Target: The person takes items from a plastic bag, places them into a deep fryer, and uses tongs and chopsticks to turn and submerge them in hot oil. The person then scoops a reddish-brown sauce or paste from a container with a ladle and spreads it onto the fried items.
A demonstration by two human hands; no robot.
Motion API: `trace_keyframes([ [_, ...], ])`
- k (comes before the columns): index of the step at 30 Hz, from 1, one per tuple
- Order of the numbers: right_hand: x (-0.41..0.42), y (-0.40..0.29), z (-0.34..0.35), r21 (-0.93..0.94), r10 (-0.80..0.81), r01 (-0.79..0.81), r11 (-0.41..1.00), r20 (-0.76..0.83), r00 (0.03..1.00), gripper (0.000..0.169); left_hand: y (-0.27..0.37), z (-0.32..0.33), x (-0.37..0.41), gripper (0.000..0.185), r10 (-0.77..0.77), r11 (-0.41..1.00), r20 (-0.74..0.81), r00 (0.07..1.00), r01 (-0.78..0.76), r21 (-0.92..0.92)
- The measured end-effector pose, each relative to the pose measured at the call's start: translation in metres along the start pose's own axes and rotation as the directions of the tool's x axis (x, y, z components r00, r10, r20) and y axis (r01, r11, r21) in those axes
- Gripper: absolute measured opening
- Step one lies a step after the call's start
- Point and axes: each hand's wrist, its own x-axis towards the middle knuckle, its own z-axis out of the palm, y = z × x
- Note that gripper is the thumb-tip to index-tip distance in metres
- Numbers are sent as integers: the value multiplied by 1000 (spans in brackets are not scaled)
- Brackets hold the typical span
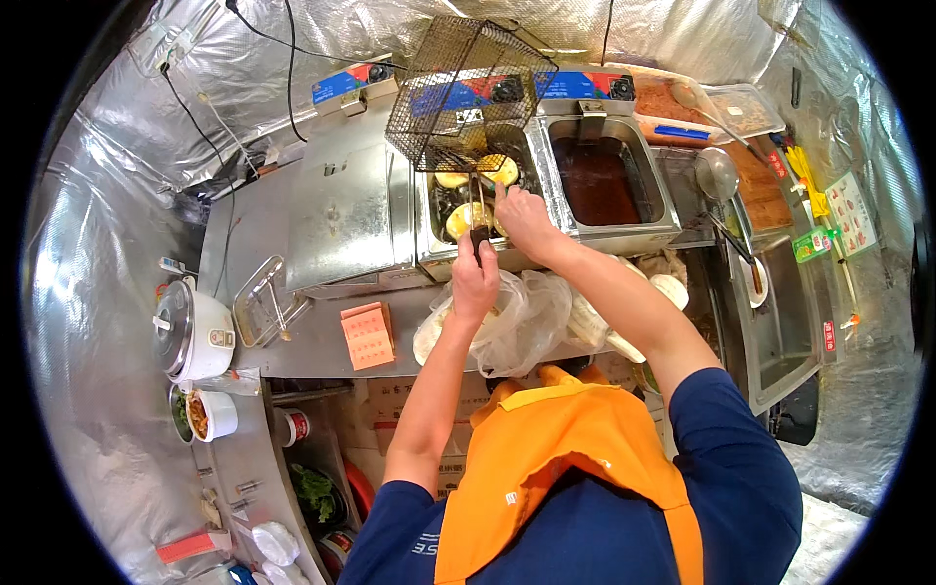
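My left hand (475,281) grips the dark handle (479,241) of a wire fry basket (468,95). The mesh body of the basket sits at the handle's far end, over the back of the left fryer well (431,241). Round golden flatbreads (468,218) lie in that well, some partly hidden by the basket and my hands. Over the well's right side, my right hand (523,219) has its index finger stretched towards the basket's metal handle rods. Whether its curled fingers hold anything is hidden.
On the right, a second well (596,175) contains dark red-brown liquid. A metal lid (344,212) lies to the left. Plastic bags (526,322) rest before the fryer. Farther left are orange notes (367,336), a wire rack (270,303) and a rice cooker (194,329). A ladle (716,174) lies right.
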Motion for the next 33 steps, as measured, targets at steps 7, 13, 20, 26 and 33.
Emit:
trace_keyframes([
  [7,12,44,13,612,235,-436,659,384,893,28,2,4,-4,22,-16,999,13,1000,17,-52],
  [13,-25,92,-98,357,50,-158,921,295,954,38,6,2,-25,28,-19,1000,-28,999,18,-19],
  [20,-20,99,-120,183,-297,251,951,295,908,49,-2,16,-29,28,-124,981,44,991,130,-144],
  [26,-18,79,-74,150,-325,303,941,162,932,58,-2,20,-22,26,-123,979,45,991,128,-156],
  [33,-31,112,-46,498,-179,-36,866,376,909,49,7,22,-24,15,-77,970,-7,997,74,-233],
])
